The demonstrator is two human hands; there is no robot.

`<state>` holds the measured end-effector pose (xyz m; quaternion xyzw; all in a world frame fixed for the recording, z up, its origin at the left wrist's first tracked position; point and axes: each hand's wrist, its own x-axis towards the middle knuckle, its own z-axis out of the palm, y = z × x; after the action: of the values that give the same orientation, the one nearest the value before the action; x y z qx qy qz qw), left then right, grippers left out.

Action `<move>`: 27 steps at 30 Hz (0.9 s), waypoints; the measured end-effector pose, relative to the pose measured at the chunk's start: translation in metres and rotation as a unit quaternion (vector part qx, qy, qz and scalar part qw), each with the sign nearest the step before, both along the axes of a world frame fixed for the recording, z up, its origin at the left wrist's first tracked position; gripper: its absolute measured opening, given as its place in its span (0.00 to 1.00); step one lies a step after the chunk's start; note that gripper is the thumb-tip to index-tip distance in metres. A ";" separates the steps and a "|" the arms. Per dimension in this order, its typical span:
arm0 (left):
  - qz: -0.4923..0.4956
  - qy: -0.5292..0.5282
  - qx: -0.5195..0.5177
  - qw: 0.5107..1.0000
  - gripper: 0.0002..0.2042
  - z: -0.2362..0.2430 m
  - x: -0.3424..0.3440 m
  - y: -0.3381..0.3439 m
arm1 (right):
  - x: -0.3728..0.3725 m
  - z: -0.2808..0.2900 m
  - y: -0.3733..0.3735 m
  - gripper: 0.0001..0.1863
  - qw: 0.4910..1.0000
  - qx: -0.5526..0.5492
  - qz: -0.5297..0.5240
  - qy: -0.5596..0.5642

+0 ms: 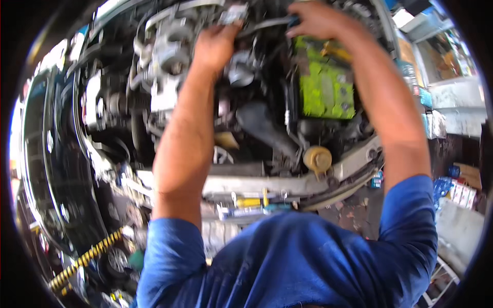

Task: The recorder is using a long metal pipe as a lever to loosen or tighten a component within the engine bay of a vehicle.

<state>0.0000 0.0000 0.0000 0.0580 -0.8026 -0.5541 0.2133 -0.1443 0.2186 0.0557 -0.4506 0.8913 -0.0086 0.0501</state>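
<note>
I lean over an open engine bay, both bare arms stretched to its far side. My left hand [214, 47] is at the engine's far right part, beside a small silvery part [234, 14]. Blur hides most of its fingers. From near that hand a slim grey bar-like piece [269, 23] runs right to my right hand [319, 19]. A blue end [294, 20] of it sits between the thumb and fingers of that hand; its exact kind is too blurred to tell. Just below my right hand stands a bright green car battery [326, 87], with a yellow-handled tool [336, 51] on top.
The silvery engine [172, 51] fills the left of the bay. A black duct [264, 128] and a yellowish reservoir cap [317, 159] lie nearer. Tools with yellow and blue handles [249, 203] rest by the front crossmember [257, 185]. A dark car [54, 143] stands at left.
</note>
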 end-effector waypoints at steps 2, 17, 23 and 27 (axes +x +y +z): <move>-0.041 -0.053 0.179 0.982 0.14 0.005 0.045 0.007 | 0.048 0.007 0.032 0.27 0.977 -0.091 -0.074 -0.178; -0.051 -0.289 -0.117 0.949 0.12 -0.044 0.361 0.080 | 0.346 -0.121 0.100 0.18 0.921 -0.151 0.142 -0.330; 0.006 -0.258 -0.314 0.914 0.15 -0.066 0.394 0.057 | 0.376 -0.157 0.063 0.18 0.923 -0.226 0.172 -0.258; 0.031 -0.355 -0.364 0.861 0.14 -0.074 0.402 0.051 | 0.383 -0.162 0.047 0.19 0.938 -0.171 0.173 -0.245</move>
<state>0.4021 0.0515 -0.0744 0.1940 -0.9662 -0.1578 -0.0629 0.2391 0.2653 -0.1068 -0.5839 0.7445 -0.2621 0.1899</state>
